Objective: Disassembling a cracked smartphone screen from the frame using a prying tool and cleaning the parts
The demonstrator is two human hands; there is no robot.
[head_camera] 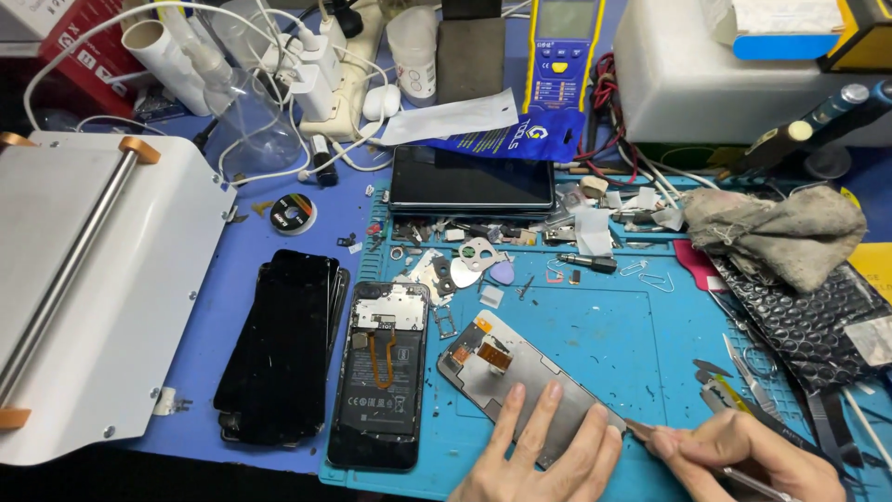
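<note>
A grey phone frame (506,372) with orange connectors at its top lies tilted on the blue mat (595,325). My left hand (544,455) presses flat on the frame's lower end, fingers apart. My right hand (753,455) grips a thin metal tool (650,431) whose tip meets the frame's lower right edge. Left of the frame lies an opened phone (379,376), its battery and an orange flex cable showing.
A stack of black screens (283,344) lies left of the opened phone. A white machine (84,279) fills the left. A dark tablet (472,181), small parts, a yellow multimeter (562,46), a grey rag (776,232), bubble wrap (808,325) and tweezers (743,372) crowd the back and right.
</note>
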